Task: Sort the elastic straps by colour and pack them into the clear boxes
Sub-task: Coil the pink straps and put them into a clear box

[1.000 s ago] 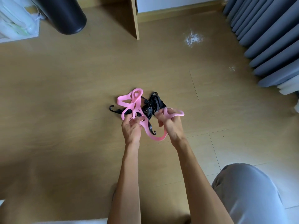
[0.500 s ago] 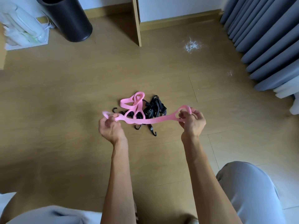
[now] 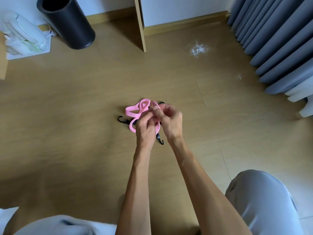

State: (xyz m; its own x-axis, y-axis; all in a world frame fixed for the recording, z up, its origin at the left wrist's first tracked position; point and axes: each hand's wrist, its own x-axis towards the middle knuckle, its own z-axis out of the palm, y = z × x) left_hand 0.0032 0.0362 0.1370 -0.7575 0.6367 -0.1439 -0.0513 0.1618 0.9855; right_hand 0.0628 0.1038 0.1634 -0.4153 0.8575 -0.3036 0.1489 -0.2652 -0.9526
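both your hands, left hand (image 3: 145, 126) and right hand (image 3: 169, 119), pinch the pink strap (image 3: 135, 110) over the black straps (image 3: 122, 119); their hooks could snag it and drag along.

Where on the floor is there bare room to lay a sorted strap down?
Bare floor stretches left of the pink strap, and between the pile and the curtain. It is crowded where the left hand and right hand meet over the black hooked straps, and by the black bin.
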